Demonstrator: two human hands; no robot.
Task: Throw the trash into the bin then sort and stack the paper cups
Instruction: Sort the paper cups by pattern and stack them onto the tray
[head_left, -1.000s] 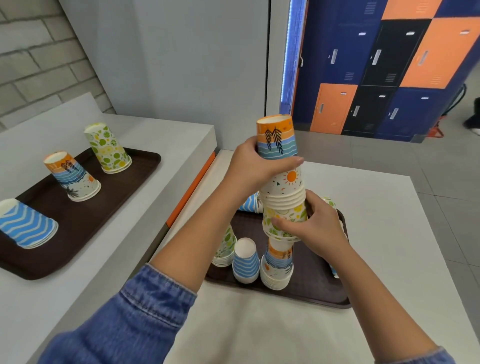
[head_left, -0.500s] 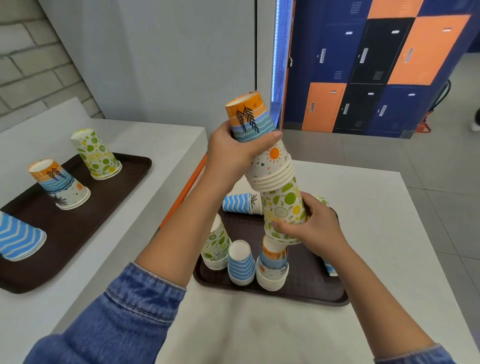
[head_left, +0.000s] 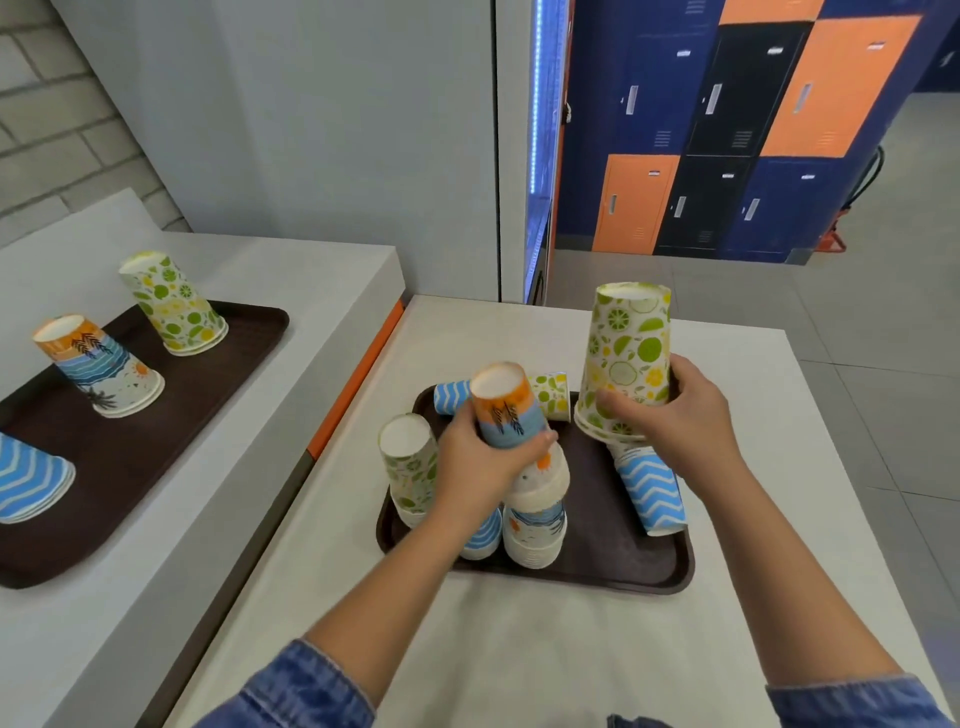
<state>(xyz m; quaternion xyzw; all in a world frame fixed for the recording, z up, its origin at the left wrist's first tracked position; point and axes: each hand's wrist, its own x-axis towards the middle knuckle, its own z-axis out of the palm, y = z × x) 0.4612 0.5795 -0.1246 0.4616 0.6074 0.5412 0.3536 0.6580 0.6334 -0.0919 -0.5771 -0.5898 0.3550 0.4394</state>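
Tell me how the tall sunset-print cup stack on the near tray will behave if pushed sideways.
Probably tips easily: the sunset-print stack stands tall on a narrow cup mouth on the tray and looks tilted. Likely light, being thin paper cups. It may split where nested sections meet; the left hand grips only the top cup.

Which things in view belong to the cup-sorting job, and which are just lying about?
Job: left hand gripping the beach-print stack; right hand holding the lime-print stack; loose blue-wave cup; near tray; far tray with sorted cups.
Not the job: lockers; brick wall; floor tiles.
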